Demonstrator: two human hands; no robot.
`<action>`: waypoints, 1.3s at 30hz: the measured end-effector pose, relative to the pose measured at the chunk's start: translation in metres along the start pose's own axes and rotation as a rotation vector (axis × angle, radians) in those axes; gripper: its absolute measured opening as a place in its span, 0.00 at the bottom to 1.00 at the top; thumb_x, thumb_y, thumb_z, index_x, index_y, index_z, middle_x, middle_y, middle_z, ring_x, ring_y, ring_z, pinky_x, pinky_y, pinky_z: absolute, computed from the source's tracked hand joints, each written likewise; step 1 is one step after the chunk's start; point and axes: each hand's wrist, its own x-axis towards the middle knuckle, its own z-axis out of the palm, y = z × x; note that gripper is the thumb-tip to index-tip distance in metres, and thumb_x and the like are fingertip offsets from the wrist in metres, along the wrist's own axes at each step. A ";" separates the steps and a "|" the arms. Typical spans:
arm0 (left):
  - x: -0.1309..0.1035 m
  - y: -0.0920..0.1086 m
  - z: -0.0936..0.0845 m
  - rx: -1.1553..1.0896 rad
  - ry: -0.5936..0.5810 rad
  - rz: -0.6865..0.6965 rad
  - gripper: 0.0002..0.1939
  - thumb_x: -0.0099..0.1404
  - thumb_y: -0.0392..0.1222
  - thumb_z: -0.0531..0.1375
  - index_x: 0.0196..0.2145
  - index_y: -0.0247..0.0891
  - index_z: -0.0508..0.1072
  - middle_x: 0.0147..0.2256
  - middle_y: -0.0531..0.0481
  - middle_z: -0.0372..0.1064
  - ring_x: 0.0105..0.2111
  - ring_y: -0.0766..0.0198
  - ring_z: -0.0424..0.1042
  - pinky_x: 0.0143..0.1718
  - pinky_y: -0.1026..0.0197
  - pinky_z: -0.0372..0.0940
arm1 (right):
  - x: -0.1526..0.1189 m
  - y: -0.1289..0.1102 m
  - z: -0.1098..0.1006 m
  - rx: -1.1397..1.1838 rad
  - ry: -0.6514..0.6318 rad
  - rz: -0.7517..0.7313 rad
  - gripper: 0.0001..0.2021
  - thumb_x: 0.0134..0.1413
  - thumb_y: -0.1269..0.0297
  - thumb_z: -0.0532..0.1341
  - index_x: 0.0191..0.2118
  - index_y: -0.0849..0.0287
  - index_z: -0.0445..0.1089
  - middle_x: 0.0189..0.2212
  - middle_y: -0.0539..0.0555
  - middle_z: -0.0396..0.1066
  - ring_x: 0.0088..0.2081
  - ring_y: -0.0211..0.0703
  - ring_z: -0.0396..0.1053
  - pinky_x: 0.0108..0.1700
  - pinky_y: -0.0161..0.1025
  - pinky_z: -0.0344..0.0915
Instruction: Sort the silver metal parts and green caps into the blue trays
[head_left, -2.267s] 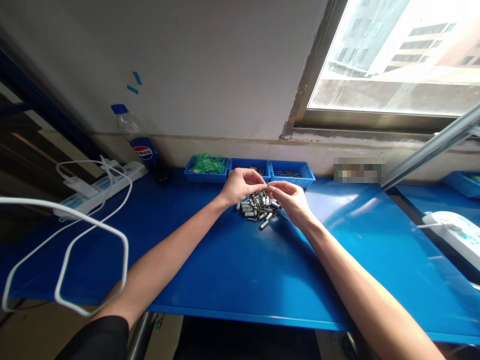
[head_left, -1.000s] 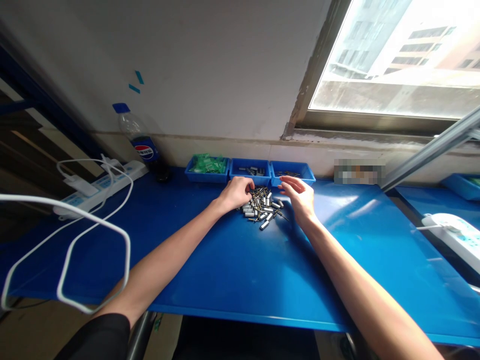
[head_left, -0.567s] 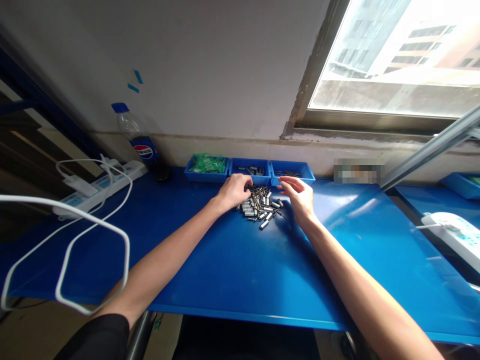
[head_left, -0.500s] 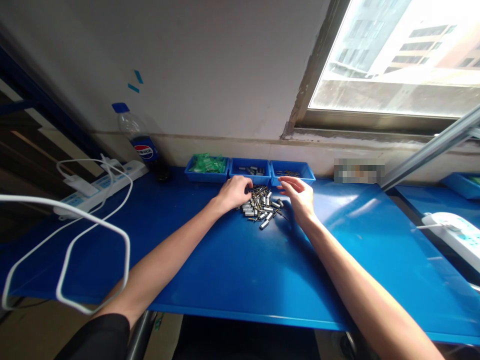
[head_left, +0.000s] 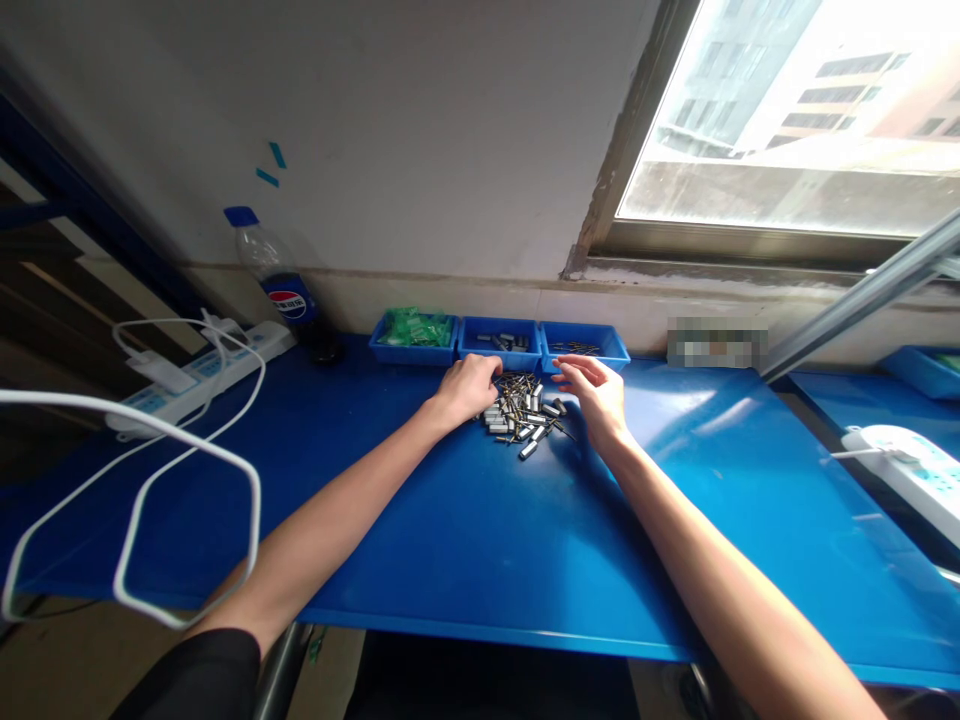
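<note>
On the blue table lies a loose pile of small silvery metal cylinders and thin brass-coloured pins (head_left: 525,408). My left hand (head_left: 469,387) rests at the pile's left edge, fingers curled down and closed; the fingertips are partly hidden, and I cannot make out what they hold. Right of the pile, my right hand (head_left: 598,395) is raised, its thumb and index fingertips drawn close in a pinch before the right blue bin (head_left: 621,352). Anything between them is too small to name. Similar cylinders lie in the middle blue bin (head_left: 466,352), and thin pins in the right one.
The left blue bin (head_left: 379,352) holds green plastic packets. A cola bottle (head_left: 289,295) and a power strip (head_left: 262,350) with looping white cables (head_left: 255,490) stand at left. Another power strip (head_left: 915,470) lies at right. Wall and window (head_left: 780,180) are behind the table.
Both hands have hardly moved. My left hand's fingers have shifted very slightly, and my right hand is a touch further left. The pile looks the same.
</note>
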 end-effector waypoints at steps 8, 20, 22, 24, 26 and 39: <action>0.002 -0.001 -0.001 0.094 -0.022 0.019 0.19 0.63 0.26 0.57 0.49 0.34 0.79 0.41 0.38 0.79 0.41 0.51 0.79 0.43 0.58 0.71 | -0.001 -0.002 0.000 0.004 -0.003 0.012 0.17 0.52 0.47 0.69 0.42 0.55 0.79 0.44 0.58 0.81 0.40 0.53 0.79 0.42 0.48 0.75; 0.007 0.002 -0.005 -0.204 0.185 0.345 0.11 0.70 0.30 0.56 0.40 0.34 0.80 0.41 0.42 0.77 0.41 0.58 0.78 0.48 0.58 0.71 | -0.004 -0.004 0.003 -0.003 -0.106 0.000 0.17 0.54 0.51 0.69 0.44 0.56 0.79 0.36 0.55 0.81 0.34 0.46 0.77 0.41 0.44 0.73; 0.007 0.003 -0.004 -0.240 0.171 0.373 0.11 0.70 0.30 0.57 0.41 0.34 0.80 0.41 0.43 0.79 0.41 0.58 0.79 0.48 0.59 0.71 | -0.005 -0.006 0.004 -0.008 -0.144 -0.016 0.18 0.54 0.50 0.70 0.45 0.56 0.79 0.36 0.55 0.81 0.34 0.45 0.77 0.41 0.44 0.73; 0.007 0.003 -0.004 -0.259 0.173 0.379 0.09 0.68 0.30 0.60 0.42 0.35 0.80 0.40 0.44 0.81 0.40 0.58 0.80 0.46 0.60 0.71 | -0.007 -0.008 0.005 -0.017 -0.181 -0.023 0.19 0.53 0.49 0.71 0.46 0.55 0.79 0.34 0.54 0.81 0.34 0.46 0.77 0.41 0.44 0.73; 0.007 0.002 -0.004 -0.260 0.192 0.370 0.09 0.66 0.30 0.64 0.43 0.35 0.80 0.38 0.45 0.81 0.38 0.58 0.80 0.43 0.60 0.72 | -0.008 -0.009 0.006 -0.028 -0.213 -0.023 0.20 0.52 0.48 0.71 0.46 0.55 0.79 0.33 0.54 0.81 0.34 0.46 0.77 0.41 0.45 0.74; 0.004 0.006 -0.006 -0.149 0.158 0.432 0.08 0.63 0.29 0.64 0.40 0.37 0.75 0.33 0.51 0.76 0.34 0.60 0.77 0.37 0.62 0.66 | -0.011 -0.014 0.009 0.024 -0.339 0.047 0.19 0.48 0.46 0.74 0.39 0.55 0.82 0.32 0.54 0.82 0.35 0.50 0.79 0.45 0.48 0.75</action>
